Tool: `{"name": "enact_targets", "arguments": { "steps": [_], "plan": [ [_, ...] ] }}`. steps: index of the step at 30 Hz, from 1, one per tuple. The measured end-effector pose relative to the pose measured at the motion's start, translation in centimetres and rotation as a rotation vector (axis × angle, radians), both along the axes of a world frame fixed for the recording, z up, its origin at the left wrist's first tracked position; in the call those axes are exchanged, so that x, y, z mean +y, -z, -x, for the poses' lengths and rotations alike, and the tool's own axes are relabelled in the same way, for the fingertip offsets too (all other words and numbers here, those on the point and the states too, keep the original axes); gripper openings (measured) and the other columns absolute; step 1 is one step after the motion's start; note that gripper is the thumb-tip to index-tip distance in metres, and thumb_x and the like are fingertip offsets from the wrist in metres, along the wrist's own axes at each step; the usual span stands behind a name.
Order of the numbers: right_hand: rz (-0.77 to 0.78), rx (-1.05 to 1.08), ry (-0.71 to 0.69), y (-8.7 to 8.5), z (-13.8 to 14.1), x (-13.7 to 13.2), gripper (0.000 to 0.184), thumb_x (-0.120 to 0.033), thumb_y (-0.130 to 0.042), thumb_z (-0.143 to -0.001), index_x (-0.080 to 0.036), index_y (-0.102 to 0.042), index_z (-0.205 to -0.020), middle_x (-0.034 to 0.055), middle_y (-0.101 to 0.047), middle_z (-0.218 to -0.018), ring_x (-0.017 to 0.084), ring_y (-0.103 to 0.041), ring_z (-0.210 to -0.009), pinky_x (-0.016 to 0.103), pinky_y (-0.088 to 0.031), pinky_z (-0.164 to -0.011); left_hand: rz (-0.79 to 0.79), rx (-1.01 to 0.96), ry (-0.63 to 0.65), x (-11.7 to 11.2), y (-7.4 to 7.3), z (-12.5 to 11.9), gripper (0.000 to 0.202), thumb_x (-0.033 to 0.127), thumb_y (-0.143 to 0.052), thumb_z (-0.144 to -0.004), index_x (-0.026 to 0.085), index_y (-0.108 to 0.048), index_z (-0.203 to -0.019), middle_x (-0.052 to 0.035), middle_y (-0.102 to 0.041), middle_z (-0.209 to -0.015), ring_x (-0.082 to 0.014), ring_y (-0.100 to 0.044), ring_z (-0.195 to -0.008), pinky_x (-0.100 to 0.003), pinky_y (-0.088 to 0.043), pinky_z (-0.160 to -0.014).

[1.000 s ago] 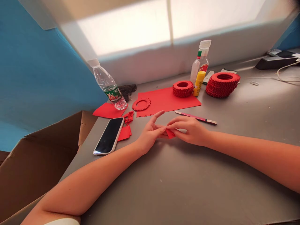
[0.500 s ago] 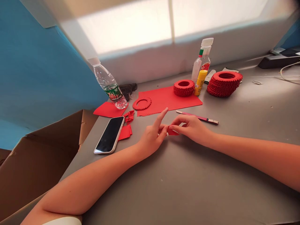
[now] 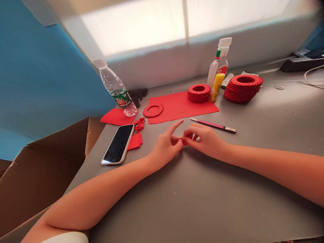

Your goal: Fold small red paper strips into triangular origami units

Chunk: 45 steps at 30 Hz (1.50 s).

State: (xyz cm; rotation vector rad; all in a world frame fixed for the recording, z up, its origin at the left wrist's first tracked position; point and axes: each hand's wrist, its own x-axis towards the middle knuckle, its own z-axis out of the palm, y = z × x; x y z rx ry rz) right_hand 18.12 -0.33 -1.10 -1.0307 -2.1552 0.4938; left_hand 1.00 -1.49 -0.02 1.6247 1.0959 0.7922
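Observation:
A small piece of red paper is pinched between both hands, mostly covered by the fingers. My left hand is closed on its left side, with one finger stretched out away from the paper. From the right, my right hand grips the paper with thumb and fingertips. Just beyond the hands lies a craft knife with a pink handle. Red paper sheets lie flat farther back, with a toothed red paper ring and a stack of such rings on them.
A phone lies left, beside small red paper pieces and folded red bits. A water bottle stands behind. Farther right are a yellow glue stick, clear bottles and a taller ring stack. A cardboard box is left of the table.
The red paper shows less between the hands, now folded smaller or covered more by the fingers. My right fingertips have moved in closer to my left hand.

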Motion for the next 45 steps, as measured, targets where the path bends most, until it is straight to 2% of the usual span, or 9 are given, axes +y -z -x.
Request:
{"name": "enact_targets", "arguments": {
  "steps": [6, 11, 14, 19, 23, 31, 37, 41, 45],
  "plan": [
    [-0.558, -0.225, -0.095, 0.1, -0.2, 0.3, 0.015, -0.016, -0.047, -0.083, -0.016, -0.059, -0.075, 0.0049, -0.061, -0.071, 0.014, -0.052, -0.065, 0.026, -0.042, -0.056, 0.289, -0.302, -0.016, 0.2, -0.2, -0.2, 0.063, 0.012, -0.055, -0.073, 0.024, -0.034, -0.131, 0.0015, -0.066, -0.07, -0.0133, -0.063, -0.074, -0.035, -0.051, -0.078],
    [-0.658, -0.292, -0.177, -0.1, -0.4, 0.4, 0.019, -0.014, -0.043, -0.084, -0.017, -0.061, -0.083, 0.0067, -0.064, -0.075, 0.017, -0.055, -0.076, 0.031, -0.047, -0.066, 0.436, -0.502, -0.062, 0.8, 0.0, 0.3, 0.056, 0.015, -0.058, -0.074, 0.024, -0.042, -0.126, 0.001, -0.066, -0.071, -0.0108, -0.063, -0.071, -0.033, -0.05, -0.081],
    [-0.547, -0.182, -0.208, -0.2, -0.4, 0.2, 0.018, -0.015, -0.045, -0.083, -0.017, -0.063, -0.083, 0.0058, -0.066, -0.079, 0.018, -0.057, -0.083, 0.032, -0.048, -0.074, 0.418, -0.474, -0.095, 1.0, 0.2, 0.4, 0.053, 0.023, -0.067, -0.071, 0.022, -0.049, -0.121, -0.002, -0.068, -0.076, -0.0134, -0.064, -0.077, -0.033, -0.05, -0.083],
    [0.071, 0.182, 0.065, -0.7, -0.7, 0.4, 0.019, -0.03, -0.049, -0.083, -0.019, -0.062, -0.09, 0.0034, -0.066, -0.084, 0.015, -0.059, -0.076, 0.027, -0.049, -0.062, 0.291, -0.359, -0.13, 1.2, 0.2, 0.3, 0.033, 0.031, -0.069, -0.069, 0.014, -0.065, -0.097, -0.0072, -0.069, -0.089, -0.0182, -0.064, -0.087, -0.034, -0.047, -0.087],
    [0.397, 0.221, 0.045, -0.8, -0.8, 1.1, 0.026, -0.042, -0.053, -0.077, -0.019, -0.065, -0.075, 0.0017, -0.066, -0.073, 0.014, -0.057, -0.064, 0.026, -0.046, -0.057, 0.195, -0.302, -0.135, 1.3, 0.0, 0.3, 0.031, 0.032, -0.069, -0.068, 0.015, -0.067, -0.094, -0.0059, -0.07, -0.086, -0.0182, -0.064, -0.086, -0.035, -0.048, -0.086],
    [0.489, 0.269, 0.015, -0.4, -0.8, 1.5, 0.021, -0.037, -0.054, -0.076, -0.019, -0.064, -0.074, 0.0007, -0.063, -0.07, 0.014, -0.057, -0.067, 0.028, -0.047, -0.062, 0.191, -0.178, -0.045, 1.6, 0.0, 0.6, 0.024, 0.033, -0.065, -0.071, 0.013, -0.068, -0.084, -0.0059, -0.069, -0.082, -0.0178, -0.063, -0.082, -0.031, -0.051, -0.077],
    [0.646, 0.371, -0.04, -0.7, -0.6, 1.6, 0.025, -0.041, -0.06, -0.072, -0.018, -0.063, -0.081, 0.0026, -0.064, -0.079, 0.015, -0.059, -0.074, 0.028, -0.05, -0.064, 0.119, -0.193, -0.083, 1.4, 0.0, 0.5, 0.022, 0.034, -0.064, -0.072, 0.013, -0.066, -0.082, -0.0051, -0.067, -0.079, -0.0165, -0.063, -0.079, -0.031, -0.051, -0.077],
    [0.552, 0.345, -0.004, -0.8, -0.4, 1.2, 0.024, -0.04, -0.058, -0.072, -0.018, -0.063, -0.079, 0.003, -0.065, -0.08, 0.015, -0.058, -0.075, 0.027, -0.049, -0.063, 0.113, -0.188, -0.088, 1.3, 0.0, 0.3, 0.023, 0.034, -0.063, -0.073, 0.013, -0.063, -0.082, -0.0058, -0.067, -0.079, -0.017, -0.063, -0.079, -0.032, -0.051, -0.077],
    [0.315, 0.223, 0.038, -0.3, -0.2, 0.9, 0.016, -0.033, -0.053, -0.078, -0.019, -0.06, -0.08, 0.0014, -0.065, -0.081, 0.014, -0.058, -0.072, 0.026, -0.046, -0.061, 0.203, -0.185, -0.087, 1.1, 0.1, 0.1, 0.023, 0.033, -0.063, -0.073, 0.013, -0.059, -0.082, -0.0067, -0.067, -0.078, -0.0191, -0.065, -0.08, -0.034, -0.052, -0.075]
  ]
}}
